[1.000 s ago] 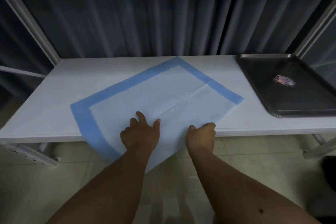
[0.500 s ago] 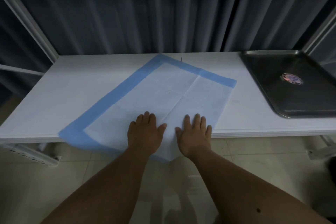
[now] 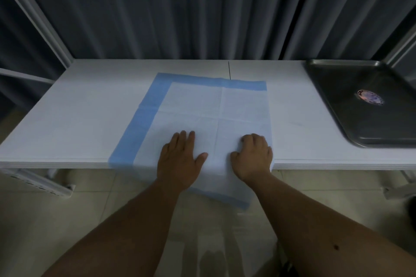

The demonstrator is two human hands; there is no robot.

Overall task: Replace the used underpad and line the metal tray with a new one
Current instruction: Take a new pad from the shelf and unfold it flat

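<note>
Flattening a new underpad on the worktop

The underpad is lying on the worktop, its near edge hanging over. The left hand is pressing it with fingers straight and together; the right hand is resting on it, fingers curled, likely gathering it. The bare metal tray is waiting well apart, right.

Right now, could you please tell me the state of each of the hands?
Left hand: open, pressing flat on the underpad.
Right hand: fingers curled on the underpad; a grip cannot be told.
</note>
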